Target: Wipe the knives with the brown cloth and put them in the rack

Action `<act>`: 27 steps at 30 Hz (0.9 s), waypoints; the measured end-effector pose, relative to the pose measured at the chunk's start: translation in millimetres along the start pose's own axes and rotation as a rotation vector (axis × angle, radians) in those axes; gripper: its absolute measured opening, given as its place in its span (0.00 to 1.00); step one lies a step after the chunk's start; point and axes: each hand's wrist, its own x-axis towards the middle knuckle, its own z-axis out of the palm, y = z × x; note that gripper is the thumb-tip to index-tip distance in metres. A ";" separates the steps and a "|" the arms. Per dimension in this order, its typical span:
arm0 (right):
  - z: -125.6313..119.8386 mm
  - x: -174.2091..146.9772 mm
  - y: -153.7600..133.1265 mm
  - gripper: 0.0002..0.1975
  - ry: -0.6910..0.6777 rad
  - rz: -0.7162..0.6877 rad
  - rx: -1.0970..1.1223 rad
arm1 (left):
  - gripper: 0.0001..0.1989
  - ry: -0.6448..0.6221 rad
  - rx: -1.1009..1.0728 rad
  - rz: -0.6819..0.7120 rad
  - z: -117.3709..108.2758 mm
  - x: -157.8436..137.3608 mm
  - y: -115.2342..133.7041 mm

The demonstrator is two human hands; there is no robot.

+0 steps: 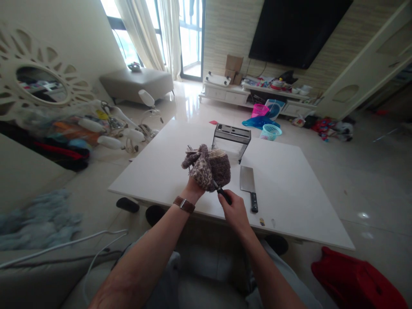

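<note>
A fuzzy brown-grey cloth (220, 169) is bunched up above the front half of the white table (283, 180). My left hand (195, 187) is closed around it from below, its fingers mostly covered by the folds. In my right hand (236, 209) I grip the black handle of a thin metal tool (225, 195); its shaft runs into the cloth, so its kind is hidden. A thin metal end sticks out at the cloth's upper left. Right of my hands lies a cleaver (247, 180), its black handle towards me. Behind the cloth stands a grey knife block (231, 139) with slots on top.
Two small objects (262, 222) lie by the table's front edge. Beyond the table are a blue basket (270, 132), a pink basket (260, 110) and a low TV cabinet (225, 94). A lamp with several white shades (133, 135) stands left; red fabric (357, 279) is at lower right.
</note>
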 end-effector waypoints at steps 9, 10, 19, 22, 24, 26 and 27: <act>-0.4 -0.1 -1.5 0.16 0.000 0.004 0.004 | 0.19 0.029 0.011 -0.002 -0.2 2.3 -1.2; -0.4 0.0 -1.4 0.16 -0.001 0.004 0.003 | 0.19 0.025 0.009 -0.010 0.2 1.9 -1.1; -0.4 0.2 0.3 0.15 -0.002 0.009 -0.002 | 0.19 -0.023 -0.031 0.001 2.0 -0.3 -0.7; -0.5 -0.2 0.0 0.14 -0.001 0.004 -0.007 | 0.20 -0.030 -0.030 0.001 0.0 0.6 -1.1; -0.7 -0.3 -0.3 0.14 0.001 0.004 -0.013 | 0.20 -0.032 -0.025 0.002 -1.2 0.8 -1.5; -0.8 -0.3 -0.5 0.14 0.005 0.006 -0.016 | 0.20 -0.024 -0.014 0.003 -1.7 0.8 -1.8; -0.8 -0.1 -0.4 0.13 0.006 0.005 -0.017 | 0.20 -0.017 -0.008 0.005 -1.6 0.8 -1.8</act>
